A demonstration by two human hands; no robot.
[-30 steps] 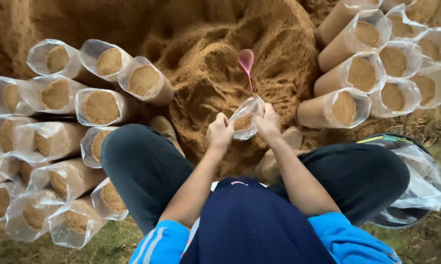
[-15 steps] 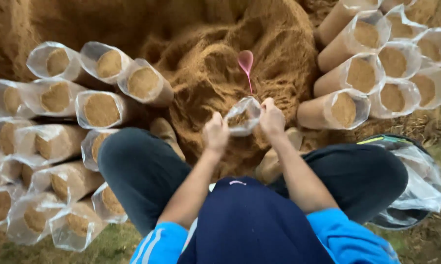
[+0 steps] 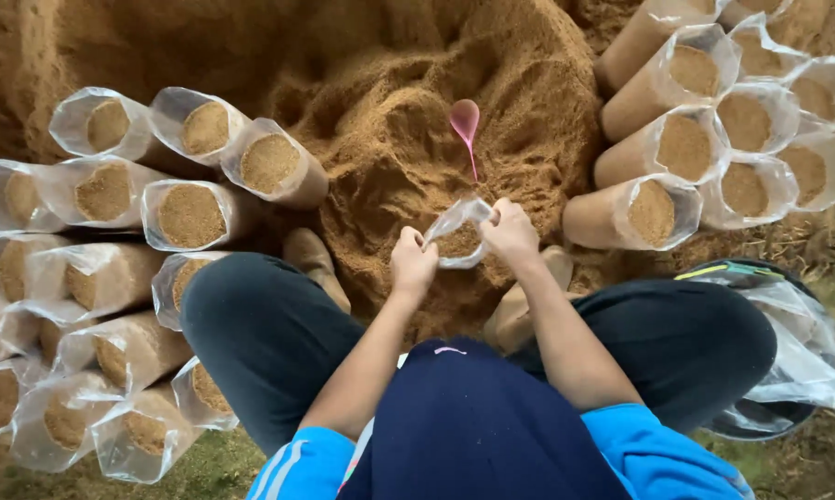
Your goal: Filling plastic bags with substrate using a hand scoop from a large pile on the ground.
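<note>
Outdoor bag-filling site, probably a farm or mushroom-growing yard. Bare ground with grass and straw litter (image 3: 806, 250) near right. Large loose heap of brown sawdust-like substrate (image 3: 390, 120) at centre, far. Stacks of clear plastic cylindrical bags packed with the same brown substrate, lying on their sides: one stack left (image 3: 112, 268), one far right (image 3: 723, 120). Small pink plastic scoop (image 3: 465, 120) stuck in the heap.

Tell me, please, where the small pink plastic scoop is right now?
In the head view, the small pink plastic scoop stands stuck in the brown sawdust heap, just beyond the clear plastic bag held between both hands.
</note>
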